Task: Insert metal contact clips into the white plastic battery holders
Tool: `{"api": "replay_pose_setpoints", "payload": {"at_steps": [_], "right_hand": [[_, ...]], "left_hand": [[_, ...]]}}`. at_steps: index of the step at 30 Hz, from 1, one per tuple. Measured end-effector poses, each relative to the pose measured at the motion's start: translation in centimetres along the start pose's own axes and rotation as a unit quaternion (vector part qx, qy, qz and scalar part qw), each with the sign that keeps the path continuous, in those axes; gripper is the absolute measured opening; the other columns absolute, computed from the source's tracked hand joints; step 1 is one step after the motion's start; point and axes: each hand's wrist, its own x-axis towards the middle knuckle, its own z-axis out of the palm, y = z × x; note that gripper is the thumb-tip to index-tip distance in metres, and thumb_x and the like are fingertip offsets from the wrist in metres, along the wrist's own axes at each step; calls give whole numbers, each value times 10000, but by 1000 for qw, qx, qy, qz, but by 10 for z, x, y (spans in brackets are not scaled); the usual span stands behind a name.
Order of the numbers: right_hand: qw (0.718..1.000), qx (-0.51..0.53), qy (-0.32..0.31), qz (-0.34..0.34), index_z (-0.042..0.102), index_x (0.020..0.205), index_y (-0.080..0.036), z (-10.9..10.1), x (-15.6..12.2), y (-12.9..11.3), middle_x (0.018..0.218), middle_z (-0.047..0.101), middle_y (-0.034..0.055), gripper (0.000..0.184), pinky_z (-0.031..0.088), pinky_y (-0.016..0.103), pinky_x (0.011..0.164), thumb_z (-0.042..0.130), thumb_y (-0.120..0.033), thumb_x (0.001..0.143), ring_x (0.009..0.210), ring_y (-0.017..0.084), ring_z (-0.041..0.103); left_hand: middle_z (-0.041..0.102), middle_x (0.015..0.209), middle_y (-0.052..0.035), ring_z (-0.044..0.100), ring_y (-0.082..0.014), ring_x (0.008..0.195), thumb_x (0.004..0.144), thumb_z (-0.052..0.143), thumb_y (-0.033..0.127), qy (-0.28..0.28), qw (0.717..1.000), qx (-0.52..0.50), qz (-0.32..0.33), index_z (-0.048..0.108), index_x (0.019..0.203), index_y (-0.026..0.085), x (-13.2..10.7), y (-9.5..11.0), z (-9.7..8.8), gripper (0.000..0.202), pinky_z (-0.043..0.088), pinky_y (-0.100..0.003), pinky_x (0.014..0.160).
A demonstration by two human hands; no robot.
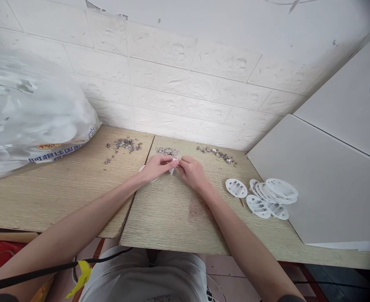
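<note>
My left hand (156, 167) and my right hand (191, 171) meet over the middle of the wooden table (172, 209), fingertips pinched together. Between them is a small white plastic piece (173, 164), gripped by both hands. A white round disc (144, 171) lies partly hidden under my left hand. Just beyond the fingers sits a little heap of small metal parts (167, 151). What the right fingertips pinch besides the white piece is too small to make out.
Two more heaps of metal parts (126, 145) (218, 154) lie near the wall. A pile of white slotted plastic discs (268, 196) rests at the right beside a white board (316, 184). A large plastic bag (27, 113) fills the left.
</note>
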Motion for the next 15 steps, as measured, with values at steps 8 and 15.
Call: {"api": "replay_pose_setpoints", "payload": {"at_steps": [8,15], "right_hand": [[988,124,39,78,661,767,-170,-5,2,8,744,612,38,184,358,262,603,522,-198,885,657,144,524],[980,167,62,91,680,815,-167,-5,3,15,772,630,41,166,389,272,656,522,-151,865,701,150,548]], "left_hand": [[680,822,-59,605,-172,765,793,552,586,18,994,-92,-52,698,823,149,2,2,0,462,478,-284,715],[689,915,-73,621,-188,858,778,590,571,29,986,-148,-74,694,883,148,4,-2,1,448,505,-328,812]]}}
